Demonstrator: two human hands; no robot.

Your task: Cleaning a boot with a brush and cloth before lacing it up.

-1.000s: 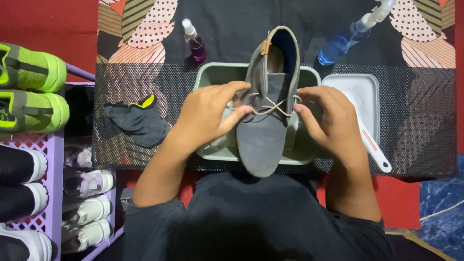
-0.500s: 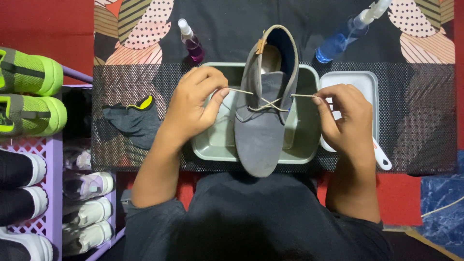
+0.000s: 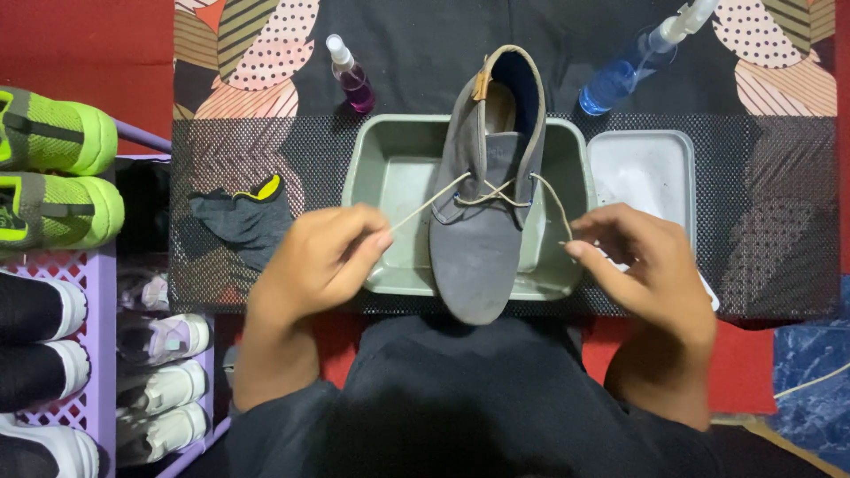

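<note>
We are seeing a grey-green tray (image 3: pixel 390 177) sitting in the middle of the mat (image 3: pixel 779 177), and a grey ankle shoe (image 3: pixel 487 204) is lying along it, its toe sticking out over the near rim and its open collar pointing far. The tray is otherwise looking bare. Just to its right a white tray (image 3: pixel 642 168) is lying, holding nothing we can make out; a white handle at its near right corner is mostly hidden behind the right hand (image 3: pixel 651 270).

The left hand (image 3: pixel 319 261) is pinching one end of the tan lace (image 3: pixel 425 205) between thumb and fingertips, left of the shoe, pulling it taut. The right hand is gripping the other lace end, just right of the shoe over the tray's rim. The lace is crossing over the shoe's tongue.

Far left of the tray a small spray bottle (image 3: pixel 350 75) with pink liquid is standing; far right a blue spray bottle (image 3: pixel 633 62) is lying tilted, its nozzle cut off by the frame. A dark cloth (image 3: pixel 239 217) with a yellow edge is lying left of the tray.

At the left a purple rack (image 3: pixel 97 292) is holding green shoes (image 3: pixel 57 168), black ones and white ones, all cut off by the frame edge.
</note>
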